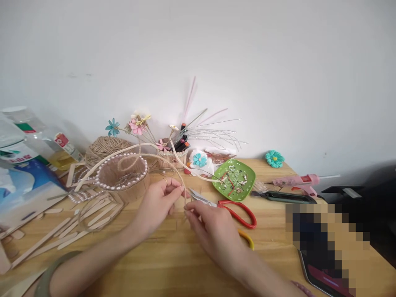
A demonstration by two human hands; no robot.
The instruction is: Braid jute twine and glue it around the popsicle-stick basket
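My left hand (162,198), with a ring on one finger, pinches a strand of braided twine (180,175). Just below it, the fingers of my right hand (210,225) are closed on the lower part of the same strand. From my hands the twine arcs up and left toward a wooden basket (123,181) edged with white beads. Behind my right hand lie red-handled scissors (239,214), their blades pointing away to the left. A yellow handle (246,239) shows partly beside my right wrist.
Popsicle sticks (64,231) are scattered at left near a twine ball (107,150) and bottles (27,132). A green dish (235,180) holds small beads. A pink glue gun (297,180), a dark-handled tool (284,197) and a phone (324,276) lie at right. Flowers (137,125) stand behind.
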